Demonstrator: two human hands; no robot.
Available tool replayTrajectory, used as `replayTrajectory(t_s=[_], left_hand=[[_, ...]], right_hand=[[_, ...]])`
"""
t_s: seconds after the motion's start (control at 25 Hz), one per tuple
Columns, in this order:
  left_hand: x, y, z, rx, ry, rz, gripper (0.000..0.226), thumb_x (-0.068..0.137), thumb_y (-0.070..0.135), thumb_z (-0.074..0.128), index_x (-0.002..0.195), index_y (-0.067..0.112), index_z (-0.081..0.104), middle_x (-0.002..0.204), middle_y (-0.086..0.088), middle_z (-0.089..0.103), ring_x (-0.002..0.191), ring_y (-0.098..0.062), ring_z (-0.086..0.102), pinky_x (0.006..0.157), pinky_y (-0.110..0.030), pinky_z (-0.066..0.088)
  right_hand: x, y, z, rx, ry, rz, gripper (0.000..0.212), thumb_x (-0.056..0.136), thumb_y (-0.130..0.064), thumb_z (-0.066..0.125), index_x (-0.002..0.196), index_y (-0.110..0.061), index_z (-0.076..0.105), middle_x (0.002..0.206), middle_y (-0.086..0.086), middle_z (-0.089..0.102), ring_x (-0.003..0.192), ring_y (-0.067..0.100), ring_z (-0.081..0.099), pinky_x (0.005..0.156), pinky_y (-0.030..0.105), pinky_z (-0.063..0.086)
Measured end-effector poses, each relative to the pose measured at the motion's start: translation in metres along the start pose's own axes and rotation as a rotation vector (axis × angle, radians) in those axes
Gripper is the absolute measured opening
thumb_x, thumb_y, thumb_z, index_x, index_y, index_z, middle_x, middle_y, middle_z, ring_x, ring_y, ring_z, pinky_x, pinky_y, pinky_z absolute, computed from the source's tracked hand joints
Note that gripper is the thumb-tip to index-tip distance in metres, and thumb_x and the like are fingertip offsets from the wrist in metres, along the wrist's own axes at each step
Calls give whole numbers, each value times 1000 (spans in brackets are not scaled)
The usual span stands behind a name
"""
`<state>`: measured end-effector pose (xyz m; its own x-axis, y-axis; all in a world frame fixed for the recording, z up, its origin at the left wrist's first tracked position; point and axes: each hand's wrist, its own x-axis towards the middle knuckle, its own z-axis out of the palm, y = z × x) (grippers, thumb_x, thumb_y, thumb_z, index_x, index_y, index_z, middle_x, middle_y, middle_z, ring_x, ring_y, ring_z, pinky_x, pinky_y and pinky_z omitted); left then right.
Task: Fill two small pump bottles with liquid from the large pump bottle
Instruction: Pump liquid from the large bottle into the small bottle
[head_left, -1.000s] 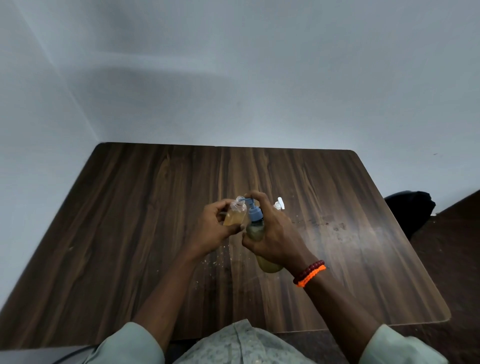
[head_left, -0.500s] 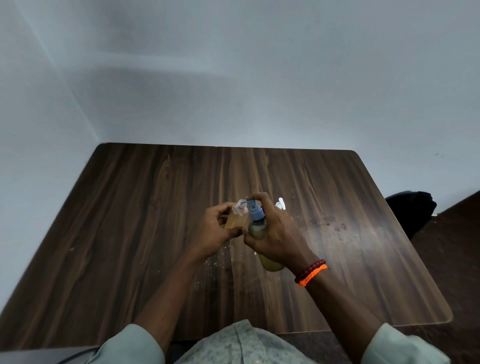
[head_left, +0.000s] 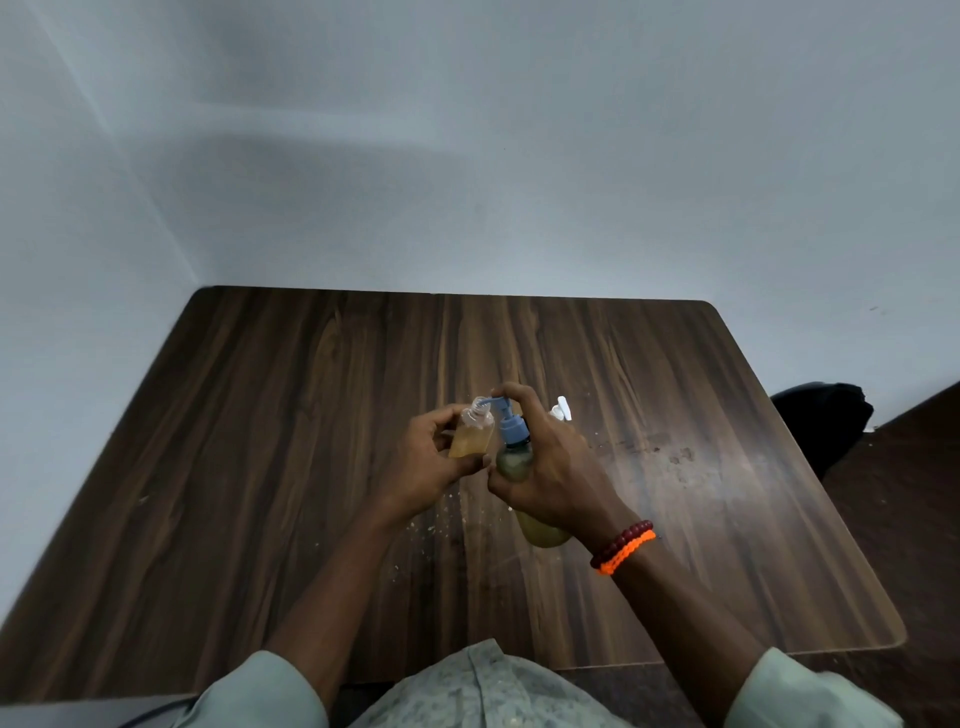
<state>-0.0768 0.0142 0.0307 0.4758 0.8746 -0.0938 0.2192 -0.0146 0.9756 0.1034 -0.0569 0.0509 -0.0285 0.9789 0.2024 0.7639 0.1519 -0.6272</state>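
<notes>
This looks like a plain, bare room, perhaps in an office or a home; the frame does not settle which. A dark wood-grain counter (head_left: 311, 441) with rounded corners fills the middle of the frame and is pushed into a corner where two unmarked pale grey-white walls (head_left: 467, 156) meet at the upper left. The top is laminate-like, with a scuffed, stained patch (head_left: 670, 457) toward the right and crumbs (head_left: 441, 519) near the centre. At the right edge a dark floor (head_left: 909, 493) shows, with a black bag or seat (head_left: 826, 415) beside the counter.
</notes>
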Motion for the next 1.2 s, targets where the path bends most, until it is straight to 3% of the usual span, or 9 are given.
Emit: replayTrajectory(t_s=[0.12, 0.32, 0.48, 0.68, 0.96, 1.08, 1.2], left_hand=[[2, 1, -3, 13, 12, 2, 52, 82, 6, 85, 127, 24, 66, 123, 2, 73, 116, -18, 71, 101, -50, 60], [1, -4, -2, 55, -4, -5, 50, 80, 10, 87, 124, 25, 69, 120, 4, 74, 113, -17, 70, 100, -52, 59], [2, -2, -1, 36, 13, 5, 51, 82, 10, 85, 128, 23, 67, 123, 4, 73, 116, -16, 70, 102, -50, 59], [0, -2, -2, 51, -4, -1, 49, 81, 9, 86, 123, 26, 68, 121, 5, 73, 114, -16, 69, 101, -50, 59], [0, 4, -4, 14, -9, 12, 51, 83, 7, 84, 128, 20, 65, 124, 3, 71, 116, -15, 69, 101, -43, 60], [-1, 1, -2, 14, -20, 6, 50, 80, 8, 86, 122, 28, 68, 120, 6, 73, 112, -13, 70, 97, -39, 61], [-4, 5, 1, -26, -16, 11, 51, 81, 8, 86, 118, 37, 65, 119, 5, 74, 112, -11, 72, 93, -33, 61]], right_hand=[[0, 0, 1, -10, -32, 0, 86, 81, -38, 81, 148, -35, 27, 120, -5, 61, 86, 11, 64, 74, 25, 60], [-2, -1, -1, -12, -5, 9, 72, 80, -37, 81, 137, -34, 36, 105, -11, 57, 81, 11, 64, 69, 28, 61], [-1, 0, 1, -23, -26, 4, 86, 81, -39, 81, 147, -37, 26, 110, -13, 56, 81, 8, 62, 71, 19, 55], [-1, -1, -1, 10, -19, 5, 73, 81, -36, 82, 138, -32, 36, 104, -12, 56, 78, 7, 62, 68, 20, 56], [-2, -1, 1, 0, -15, -12, 82, 81, -39, 81, 146, -36, 29, 116, -7, 61, 85, 12, 65, 73, 24, 60], [-2, -2, -1, 14, 4, 6, 72, 81, -38, 82, 137, -35, 36, 107, -11, 59, 81, 9, 64, 70, 26, 60], [-1, -1, -1, 18, 16, 2, 79, 81, -39, 81, 143, -35, 33, 111, -12, 61, 82, 5, 64, 72, 26, 60]])
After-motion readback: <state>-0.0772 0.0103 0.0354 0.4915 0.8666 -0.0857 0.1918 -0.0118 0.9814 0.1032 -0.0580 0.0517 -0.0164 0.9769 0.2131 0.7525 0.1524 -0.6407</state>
